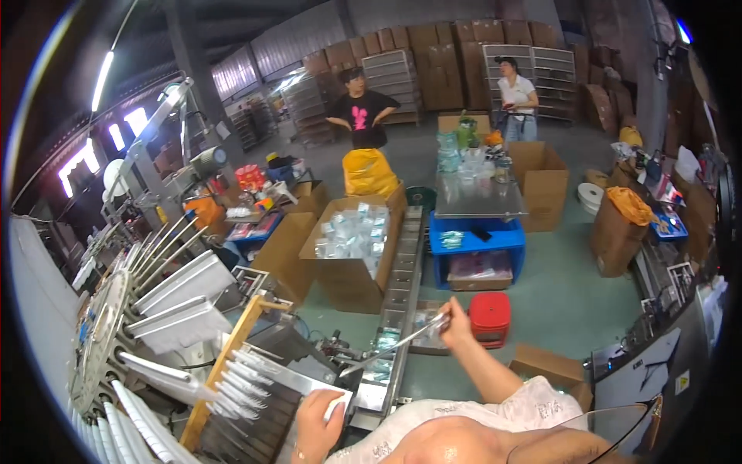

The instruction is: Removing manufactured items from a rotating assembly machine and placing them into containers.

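My right hand (456, 326) is closed round the end of a long, thin metal rod-like tool (402, 340). The tool slants down to the left across a narrow conveyor (402, 271), its dark tip above the machine. Lower down, my left hand (317, 425) is curled with a small white piece (338, 405) between thumb and fingers; the piece's exact kind is unclear. That hand sits at the end of a pale metal chute (297, 380). Beside the chute, several white wrapped sticks (241, 383) lie in a row against a wooden bar (224, 363).
A big round machine (100, 340) with white arms fills the left. Beyond the conveyor stand a carton of clear packets (352, 240), a blue bench (476, 259) and a red stool (489, 313). Two people (363, 112) stand at the back. A grey cabinet (641, 379) is at right.
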### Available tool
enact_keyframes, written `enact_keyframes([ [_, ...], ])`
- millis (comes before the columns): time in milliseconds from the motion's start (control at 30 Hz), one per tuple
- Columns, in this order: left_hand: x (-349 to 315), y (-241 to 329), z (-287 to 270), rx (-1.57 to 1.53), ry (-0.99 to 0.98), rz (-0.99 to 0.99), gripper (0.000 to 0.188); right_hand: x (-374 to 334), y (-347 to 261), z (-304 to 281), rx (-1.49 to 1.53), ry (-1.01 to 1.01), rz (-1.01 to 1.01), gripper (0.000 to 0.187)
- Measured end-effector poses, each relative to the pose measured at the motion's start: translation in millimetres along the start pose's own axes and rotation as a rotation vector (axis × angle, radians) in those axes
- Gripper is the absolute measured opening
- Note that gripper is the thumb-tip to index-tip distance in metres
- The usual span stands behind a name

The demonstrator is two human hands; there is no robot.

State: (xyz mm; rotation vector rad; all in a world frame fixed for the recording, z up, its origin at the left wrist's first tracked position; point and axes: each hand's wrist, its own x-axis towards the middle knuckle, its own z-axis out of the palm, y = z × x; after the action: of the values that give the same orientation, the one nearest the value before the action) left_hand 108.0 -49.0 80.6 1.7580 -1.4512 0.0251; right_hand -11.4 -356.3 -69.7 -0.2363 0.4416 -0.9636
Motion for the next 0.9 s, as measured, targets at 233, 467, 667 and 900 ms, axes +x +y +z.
enact_keyframes([
  [233, 78.6, -22.9, 79.6, -0.074, -0.598, -0.189, 0.029, -35.1, -12.4, 29.8, -0.193, -0.469, -0.247, 0.034],
  [467, 82.2, -29.6, 88.3, -0.515, -0.874, -0.492, 0.02, -52.7, -44.4, 30.9, -0.666, -0.787, 0.065, 0.042],
  [667, 46.8, -14.0, 62.1, -0.317, -0.587, -0.26, 0.018, -88.0, -21.7, 28.9, -0.731, -0.713, -0.119, 0.041],
  [900, 10.7, -6.5, 20.1, 0.04, -0.381, -0.065, 0.022, -139.6, -21.6, 29.1, -0.474, -0.603, -0.117, 0.019],
])
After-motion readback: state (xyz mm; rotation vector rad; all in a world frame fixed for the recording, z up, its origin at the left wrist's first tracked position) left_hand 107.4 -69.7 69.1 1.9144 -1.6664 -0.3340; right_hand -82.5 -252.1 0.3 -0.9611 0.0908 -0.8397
